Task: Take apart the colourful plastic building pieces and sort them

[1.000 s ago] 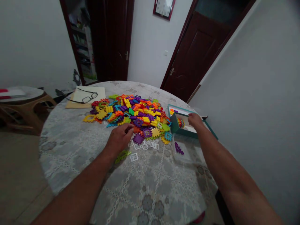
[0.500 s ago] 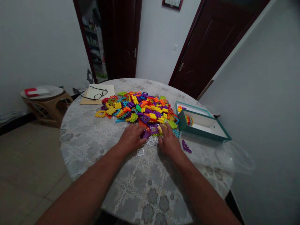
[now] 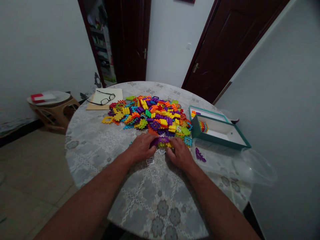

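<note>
On the near side of a heap of colourful plastic building pieces [image 3: 155, 115], my left hand [image 3: 141, 148] has its fingers and thumb closed around a purple building piece [image 3: 154, 142], partly hidden by the fingers. My right hand [image 3: 180, 153] is bent opposite it, thumb and fingertips at the edge of a yellow building piece [image 3: 169, 145]. A purple square frame piece [image 3: 163, 140] lies between both hands; whether it is joined to the others I cannot tell. Small white window-like pieces [image 3: 150, 161] rest on the cloth below the hands.
A teal-edged box [image 3: 220, 141] holding some pieces stands at the right. Before it lie a clear plastic container [image 3: 225, 163] and a purple toothed strip [image 3: 200, 155]. Glasses [image 3: 105, 100] rest on a paper pad [image 3: 117, 93] at back left. A stool [image 3: 56, 110] stands beside the round table.
My right hand has drawn back slightly and curled its fingers inward beside the purple frame piece. The left hand stays at the purple piece. The view has tilted slightly down.
</note>
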{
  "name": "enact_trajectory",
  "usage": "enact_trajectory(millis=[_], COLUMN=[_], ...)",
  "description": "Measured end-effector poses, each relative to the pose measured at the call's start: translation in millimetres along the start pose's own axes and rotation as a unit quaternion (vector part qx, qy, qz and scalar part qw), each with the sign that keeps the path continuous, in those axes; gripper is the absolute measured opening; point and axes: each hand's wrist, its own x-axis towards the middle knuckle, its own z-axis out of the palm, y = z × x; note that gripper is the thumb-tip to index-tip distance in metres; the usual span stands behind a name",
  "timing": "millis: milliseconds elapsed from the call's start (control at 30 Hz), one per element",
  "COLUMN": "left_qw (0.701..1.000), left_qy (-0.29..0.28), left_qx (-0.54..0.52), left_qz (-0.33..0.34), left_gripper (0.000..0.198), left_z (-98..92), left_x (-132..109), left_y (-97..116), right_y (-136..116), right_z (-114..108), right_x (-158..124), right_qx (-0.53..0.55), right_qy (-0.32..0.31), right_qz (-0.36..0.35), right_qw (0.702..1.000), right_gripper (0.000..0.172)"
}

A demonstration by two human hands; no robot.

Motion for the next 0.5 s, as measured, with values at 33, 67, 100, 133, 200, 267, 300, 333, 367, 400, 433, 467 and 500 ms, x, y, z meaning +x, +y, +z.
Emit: enact_trajectory(millis=[33, 67, 100, 133, 200, 267, 300, 333, 367, 400, 433, 467, 500], left_qw=[1.000, 1.000, 0.999, 0.998, 0.996, 0.994, 0.993, 0.992, 0.991, 0.991, 0.990, 0.990, 0.989], left_qy=[0.002, 0.005, 0.009, 0.012, 0.009, -0.005, -0.013, -0.019, -0.022, -0.023, -0.019, -0.011, -0.001], left_qx=[-0.012, -0.026, -0.042, -0.059, -0.091, -0.111, -0.118, -0.123, -0.127, -0.131, -0.136, -0.141, -0.146], left_qz=[-0.004, -0.008, -0.010, -0.010, -0.005, 0.004, 0.010, 0.017, 0.023, 0.025, 0.020, 0.007, -0.014], left_gripper=[0.045, 0.044, 0.044, 0.044, 0.045, 0.044, 0.043, 0.042, 0.040, 0.039, 0.037, 0.036, 0.033], left_z=[-1.2, -2.3, -3.3, -4.3, -5.7, -6.4, -6.4, -6.1, -5.7, -5.2, -4.9, -4.7, -4.9], left_x=[0.2, 0.3, 0.4, 0.3, -0.2, -0.9, -1.1, -1.3, -1.3, -1.2, -0.9, -0.4, 0.3], left_y=[1.5, 2.8, 3.9, 4.9, 6.5, 7.5, 7.8, 7.8, 7.7, 7.4, 7.0, 6.5, 5.9], right_y=[-0.9, -2.5, -4.6, -7.0, -11.9, -15.5, -16.6, -17.2, -17.2, -16.7, -16.0, -15.1, -14.3], right_z=[-0.9, -1.6, -2.2, -2.6, -2.9, -2.6, -2.4, -2.3, -2.4, -2.8, -3.6, -5.0, -6.8], right_x=[0.1, 0.5, 1.1, 1.7, 2.5, 2.7, 2.7, 2.9, 3.1, 3.6, 4.1, 4.7, 5.3], right_qx=[0.008, 0.015, 0.022, 0.029, 0.042, 0.049, 0.049, 0.050, 0.052, 0.054, 0.057, 0.060, 0.064], right_qy=[0.002, 0.003, 0.003, 0.003, 0.003, 0.002, 0.001, -0.001, -0.002, 0.000, 0.009, 0.023, 0.041], right_qz=[-0.006, -0.010, -0.015, -0.020, -0.032, -0.039, -0.041, -0.043, -0.044, -0.045, -0.044, -0.041, -0.036], right_qw=[1.000, 1.000, 1.000, 0.999, 0.999, 0.998, 0.998, 0.998, 0.998, 0.998, 0.997, 0.997, 0.996], right_gripper=[0.026, 0.023, 0.022, 0.021, 0.021, 0.020, 0.020, 0.020, 0.020, 0.021, 0.021, 0.021, 0.021])
